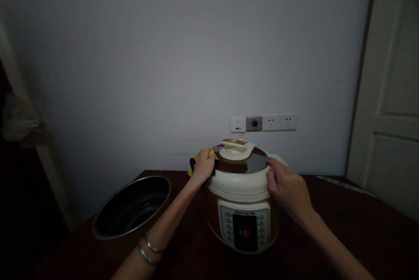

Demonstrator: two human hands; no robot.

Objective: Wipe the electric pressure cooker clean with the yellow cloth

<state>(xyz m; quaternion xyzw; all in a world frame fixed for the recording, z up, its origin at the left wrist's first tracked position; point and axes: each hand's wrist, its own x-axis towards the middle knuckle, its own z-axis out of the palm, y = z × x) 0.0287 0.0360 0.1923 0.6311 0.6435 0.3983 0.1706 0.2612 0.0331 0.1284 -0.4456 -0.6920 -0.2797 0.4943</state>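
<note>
Pressing a yellow cloth [197,161] against the far left of the lid [240,179], the left hand [203,167] has its fingers curled closed over the fabric; a small black lug [192,165] shows beside it. The right hand [288,188] rests on the lid's near right rim, fingers spread and pinching nothing. The lid sits on a round electric pressure cooker [241,214] in the middle of a dark wooden table [343,210], while a steel inner pot [131,206] stands out on the table to its left, well apart from it. So the pot is already out of the cooker and the lid is on. The cooker stands upright, wider than tall, with no long axis along the table; its control panel [245,227] faces the person. Wall sockets [263,123] run behind it.
</note>
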